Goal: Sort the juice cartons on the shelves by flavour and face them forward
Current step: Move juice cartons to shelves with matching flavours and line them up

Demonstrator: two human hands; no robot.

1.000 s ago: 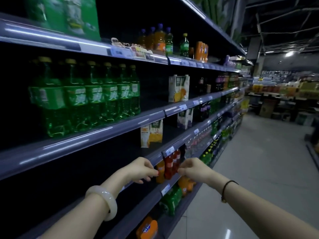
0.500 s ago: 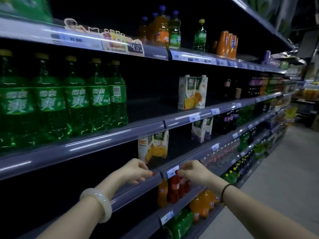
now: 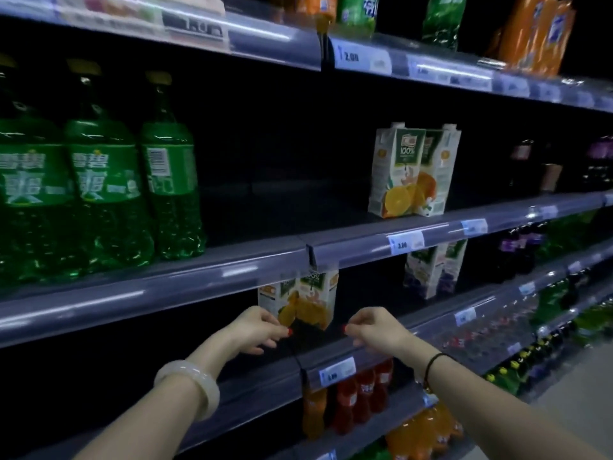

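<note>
Hovering by a half-hidden orange carton (image 3: 300,302), left hand (image 3: 260,330) and right hand (image 3: 376,330) curl fingers (image 3: 255,347); grip unclear

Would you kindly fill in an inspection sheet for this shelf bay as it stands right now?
Surface: grey shelf rails with price tags, dimly lit.
Job's things: two upper orange cartons on the middle shelf, angled apart; lower orange carton one shelf down, top hidden behind the rail; purple cartons further right on that shelf.
Clutter: green bottles at left; red and orange bottles below.
Grippers: left hand and right hand, fingers curled, either side of the lower orange carton's base; contact unclear.
Cables: nothing seen.
Surroundings: aisle floor at right.
</note>
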